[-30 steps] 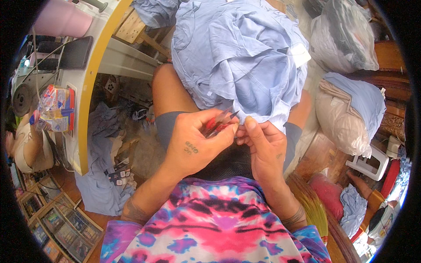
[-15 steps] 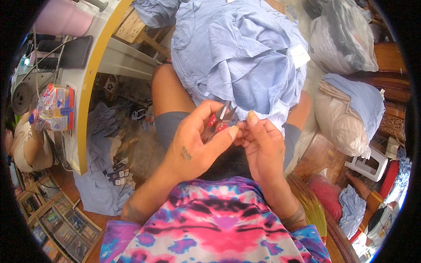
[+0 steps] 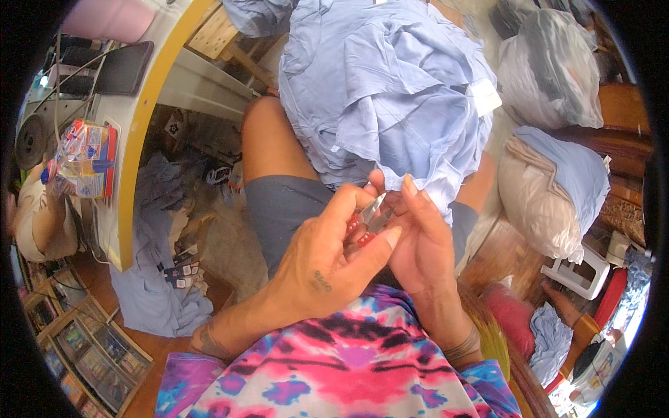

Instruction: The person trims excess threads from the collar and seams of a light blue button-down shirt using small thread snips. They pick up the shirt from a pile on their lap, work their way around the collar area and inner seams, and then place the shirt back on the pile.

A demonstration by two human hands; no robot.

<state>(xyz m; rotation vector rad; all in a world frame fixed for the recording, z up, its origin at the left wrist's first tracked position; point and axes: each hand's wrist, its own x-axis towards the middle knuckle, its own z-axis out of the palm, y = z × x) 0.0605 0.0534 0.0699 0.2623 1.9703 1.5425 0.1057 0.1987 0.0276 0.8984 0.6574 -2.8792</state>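
In my left hand [image 3: 324, 261] is a pair of thread snips [image 3: 364, 226] with red grips, its pointed blades angled up and to the right. My right hand [image 3: 424, 240] pinches the edge of a light blue garment [image 3: 411, 90] between thumb and fingers. The garment lies bunched over my lap and beyond my knees, with a white tag [image 3: 484, 96] on its right side. The blades are close to the right hand's fingers; whether they touch the cloth cannot be made out.
At left stands a white table [image 3: 125, 132] with a yellow edge, bearing a dark phone [image 3: 124, 68] and a colourful plastic packet [image 3: 87, 160]. Stuffed plastic bags [image 3: 547, 70] and a white stool [image 3: 582, 275] are on the right. Blue cloth [image 3: 160, 299] lies on the floor at left.
My left hand has moved down and right with the snips, closer to the right hand. The right hand stays on the garment's edge, its palm turned more into view.
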